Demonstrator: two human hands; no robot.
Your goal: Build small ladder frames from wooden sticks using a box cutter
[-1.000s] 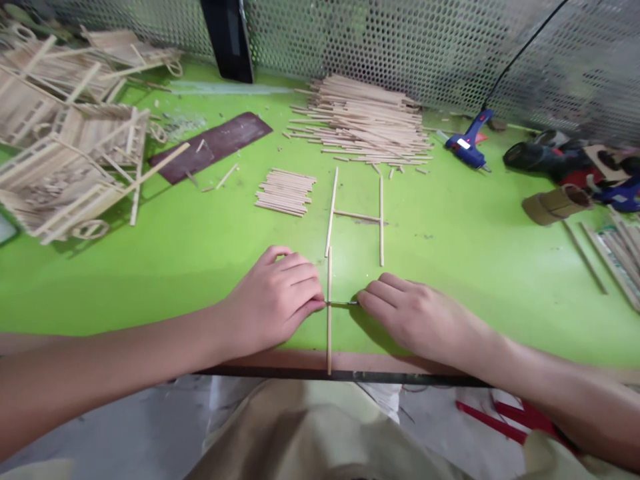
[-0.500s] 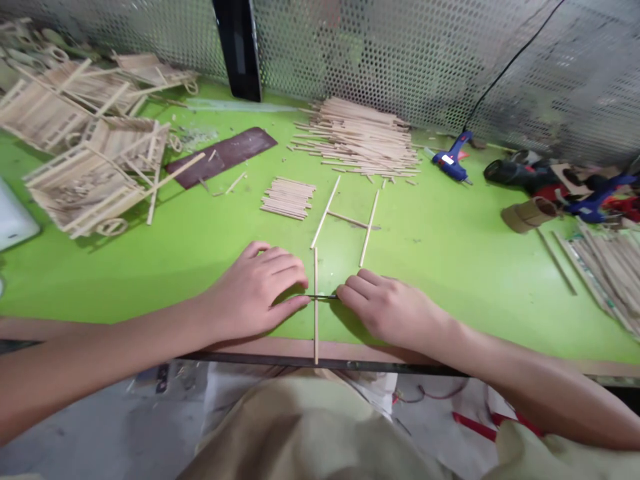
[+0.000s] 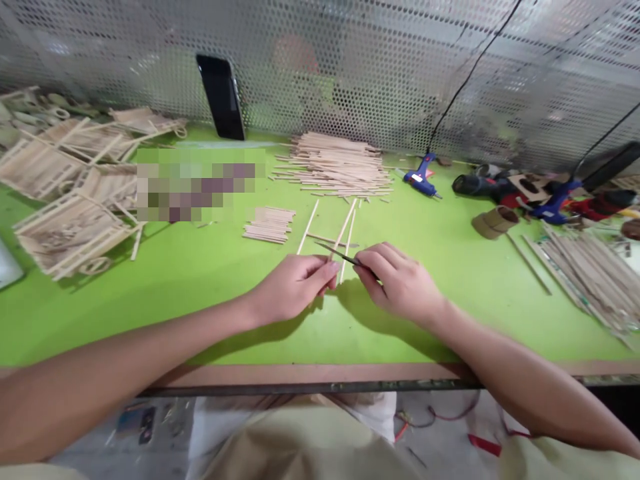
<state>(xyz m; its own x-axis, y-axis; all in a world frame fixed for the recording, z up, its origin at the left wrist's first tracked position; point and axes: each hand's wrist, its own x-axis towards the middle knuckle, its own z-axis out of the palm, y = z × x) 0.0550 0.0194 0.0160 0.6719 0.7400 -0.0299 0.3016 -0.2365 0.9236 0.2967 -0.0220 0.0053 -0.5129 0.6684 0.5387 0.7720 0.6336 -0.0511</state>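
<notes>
My left hand (image 3: 295,287) pinches a thin wooden stick (image 3: 344,225), raised off the table and slanting away from me. In my right hand (image 3: 400,277) is a thin dark knife (image 3: 345,256); its narrow pointed blade lies across the stick just beyond my left fingertips. Whether the blade bites into the wood I cannot make out. Behind the held stick, two longer sticks and a crosspiece (image 3: 320,238) form an H on the table, partly covered by my hands and the stick.
Beyond my hands are a bundle of short sticks (image 3: 270,225) and a larger pile of sticks (image 3: 335,163). Wooden model carts (image 3: 75,230) crowd the left. A phone (image 3: 223,100) leans on the mesh. At right are a glue gun (image 3: 423,177), a bamboo cup (image 3: 493,223) and flat strips (image 3: 590,280).
The stick has left the table edge and is now lifted and tilted in my left hand. The knife, earlier held across it between both hands, is now only in my right hand.
</notes>
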